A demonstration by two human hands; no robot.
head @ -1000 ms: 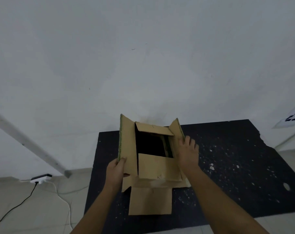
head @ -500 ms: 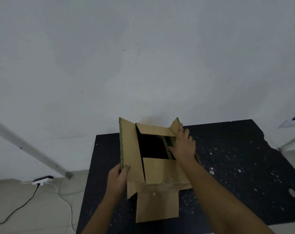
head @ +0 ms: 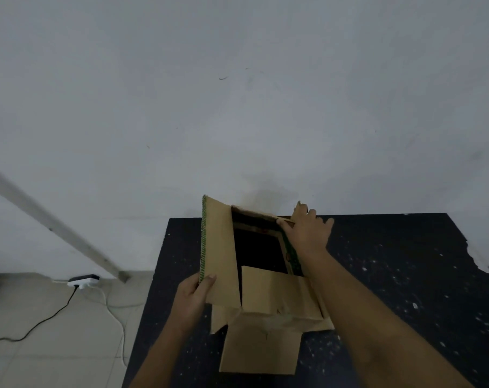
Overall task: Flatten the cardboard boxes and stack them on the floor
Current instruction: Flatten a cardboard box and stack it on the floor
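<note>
dim, flat indoor light, grey cast | source unclear, perhaps overhead | faint soft shadow on wall (head: 265,189) behind cardboard box (head: 265,292) | no glare | slight overall softness | wide-angle bending at edges, slanted bar (head: 55,228) blurred

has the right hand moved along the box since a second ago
Yes. The right hand has slid from the middle of the cardboard box's right flap to its far corner, nearer the wall.
</note>
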